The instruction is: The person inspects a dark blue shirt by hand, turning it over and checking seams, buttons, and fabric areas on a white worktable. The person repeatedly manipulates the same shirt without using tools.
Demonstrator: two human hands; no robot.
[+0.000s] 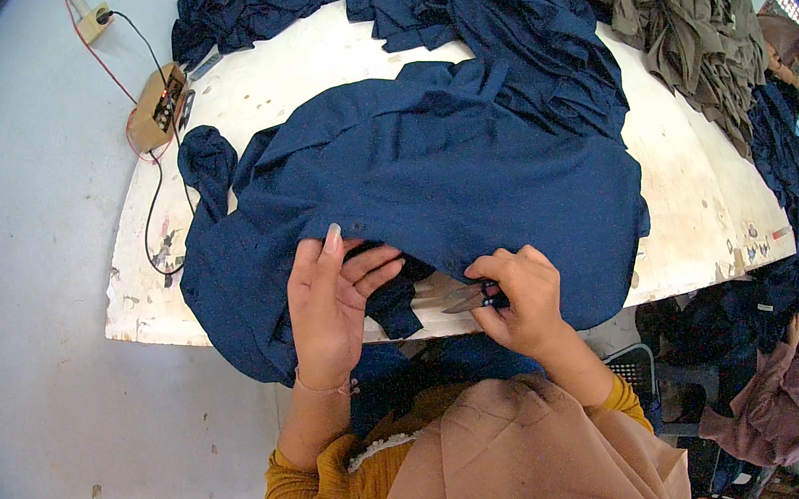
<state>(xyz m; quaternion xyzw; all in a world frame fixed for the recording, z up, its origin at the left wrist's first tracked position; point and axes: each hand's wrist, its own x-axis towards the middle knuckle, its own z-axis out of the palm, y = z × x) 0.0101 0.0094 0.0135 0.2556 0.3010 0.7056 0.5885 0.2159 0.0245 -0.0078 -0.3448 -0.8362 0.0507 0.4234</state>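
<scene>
A navy blue garment (471,179) lies spread over the near part of the table, its front edge lifted in the middle. My left hand (320,300) holds that raised edge, thumb on top of the cloth and fingers curled at the gap beneath. In my right hand (522,299) is a pair of small thread snips (467,298), blades pointing left towards the gap. The right thumb and forefinger also touch the garment's edge. A narrow navy flap (395,311) hangs between the hands at the table's front edge. Part of the snips is hidden by the fingers.
More navy garments (533,40) are heaped along the table's (697,210) far side, with a brown-grey pile (670,2) at far right. A small wooden box with wires (157,110) sits at far left. At right, a person in a mauve covering (793,400) handles dark cloth.
</scene>
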